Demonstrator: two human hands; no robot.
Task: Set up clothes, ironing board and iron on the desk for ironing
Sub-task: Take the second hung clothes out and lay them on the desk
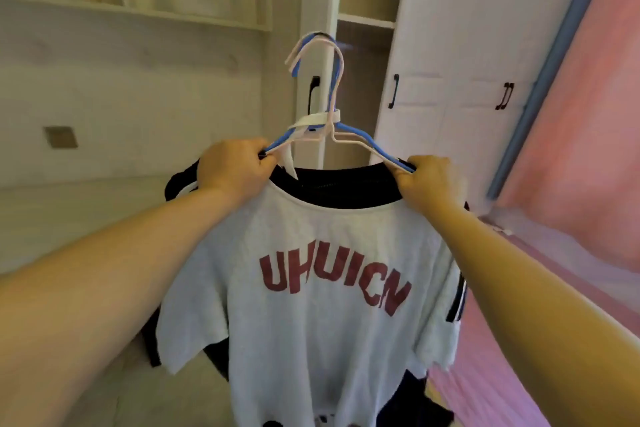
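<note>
The left hand (232, 168) is clenched around the left shoulders of the bundled hangers (332, 121). Between the hands, the grey T-shirt (311, 315), printed "UHUICN" in red, is suspended. The right shoulders are gripped by the right hand (431, 182).

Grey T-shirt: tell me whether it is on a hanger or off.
On. The grey T-shirt hangs spread from hangers, whose shoulders the left hand and right hand grip at its collar.

Both forearms were bare to the frame's edge, no sleeve in view; neither wrist nor fingers wore anything.
</note>
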